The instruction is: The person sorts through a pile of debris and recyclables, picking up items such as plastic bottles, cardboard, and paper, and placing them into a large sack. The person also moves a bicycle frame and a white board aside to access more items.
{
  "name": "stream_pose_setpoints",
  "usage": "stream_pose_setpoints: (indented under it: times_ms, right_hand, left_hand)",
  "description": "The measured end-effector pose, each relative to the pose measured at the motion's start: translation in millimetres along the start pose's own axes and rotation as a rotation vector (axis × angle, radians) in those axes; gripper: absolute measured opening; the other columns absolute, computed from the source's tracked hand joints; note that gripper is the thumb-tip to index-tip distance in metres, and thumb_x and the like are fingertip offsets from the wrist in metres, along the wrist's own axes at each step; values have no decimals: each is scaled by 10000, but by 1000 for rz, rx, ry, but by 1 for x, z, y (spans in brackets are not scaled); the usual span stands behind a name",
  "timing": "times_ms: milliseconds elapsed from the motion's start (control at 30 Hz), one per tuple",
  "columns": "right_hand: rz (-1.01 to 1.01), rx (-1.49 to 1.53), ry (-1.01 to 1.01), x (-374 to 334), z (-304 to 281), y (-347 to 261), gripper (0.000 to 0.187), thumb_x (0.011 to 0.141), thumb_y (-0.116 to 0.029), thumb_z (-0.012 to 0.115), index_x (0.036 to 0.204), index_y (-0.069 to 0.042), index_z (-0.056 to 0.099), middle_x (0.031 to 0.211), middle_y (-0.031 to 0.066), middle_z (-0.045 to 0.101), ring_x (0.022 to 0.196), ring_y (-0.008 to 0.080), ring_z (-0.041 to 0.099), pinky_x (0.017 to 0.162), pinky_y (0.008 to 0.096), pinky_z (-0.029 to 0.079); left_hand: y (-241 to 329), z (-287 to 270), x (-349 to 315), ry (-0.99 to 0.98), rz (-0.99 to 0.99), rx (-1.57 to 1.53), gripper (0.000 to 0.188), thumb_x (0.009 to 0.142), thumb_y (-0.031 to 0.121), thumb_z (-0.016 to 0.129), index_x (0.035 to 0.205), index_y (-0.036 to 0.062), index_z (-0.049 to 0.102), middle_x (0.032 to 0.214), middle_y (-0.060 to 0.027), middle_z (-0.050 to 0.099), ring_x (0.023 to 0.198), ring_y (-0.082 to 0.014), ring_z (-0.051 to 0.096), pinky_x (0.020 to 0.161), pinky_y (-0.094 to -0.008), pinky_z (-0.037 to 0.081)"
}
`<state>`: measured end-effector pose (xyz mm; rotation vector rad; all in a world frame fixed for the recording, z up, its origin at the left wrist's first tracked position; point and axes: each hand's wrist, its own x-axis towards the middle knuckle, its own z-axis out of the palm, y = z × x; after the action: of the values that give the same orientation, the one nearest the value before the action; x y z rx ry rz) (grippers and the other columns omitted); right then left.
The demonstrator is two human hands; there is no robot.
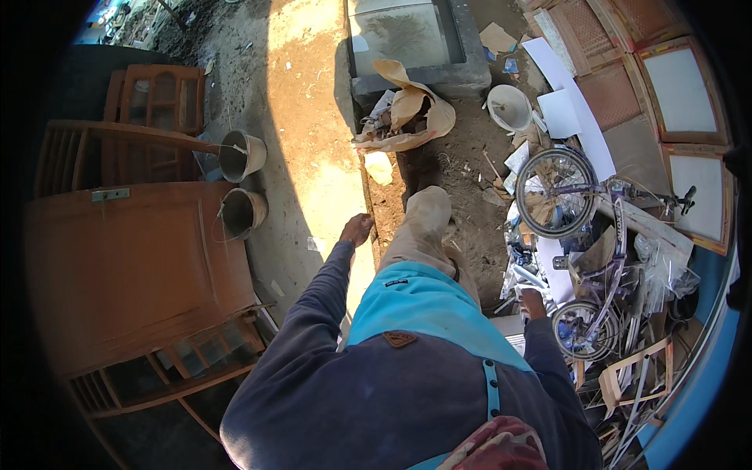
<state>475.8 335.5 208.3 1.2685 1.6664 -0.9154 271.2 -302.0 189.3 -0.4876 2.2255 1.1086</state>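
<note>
My left hand [358, 229] hangs beside my left thigh, over the edge of the sunlit concrete strip. Its fingers are loosely curled, and nothing shows in them. My right hand [533, 303] hangs at my right side, close to the scrap heap and a white tube [530, 276]; its small outline hides how the fingers lie, and I cannot tell whether it touches anything. Ahead of my legs a torn brown paper sack [423, 125] stands open, with scraps inside. A yellowish scrap [379, 168] lies just below it.
To the right, a purple bicycle [619, 251] lies among plastic, paper and wood pieces. A white bucket [509, 108] stands beyond it. Two grey buckets [243, 155] [243, 213] and a brown wooden door [141, 274] are on the left. A concrete-rimmed basin [470, 55] sits straight ahead.
</note>
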Motion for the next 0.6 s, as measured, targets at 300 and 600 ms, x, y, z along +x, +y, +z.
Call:
stream_pose_setpoints:
  times_ms: [300, 600]
  right_hand:
    - [-859, -335, 54, -7, 46, -471, 614, 984, -488, 602, 1280, 47, 656, 1222, 269, 697, 1156, 359, 670, 1005, 424, 493]
    - [-1391, -673, 519, 28, 299, -735, 708, 876, -439, 740, 1357, 35, 527, 1212, 283, 660, 1194, 414, 630, 1008, 521, 500]
  left_hand:
    - [-37, 1, 72, 104, -266, -337, 562, 1013, 430, 631, 1300, -52, 649, 1145, -188, 702, 1056, -257, 645, 914, -360, 491]
    - [-38, 6, 327, 290, -626, -866, 753, 927, 518, 718, 1315, -113, 581, 1223, -216, 667, 1110, -289, 628, 1000, -359, 474]
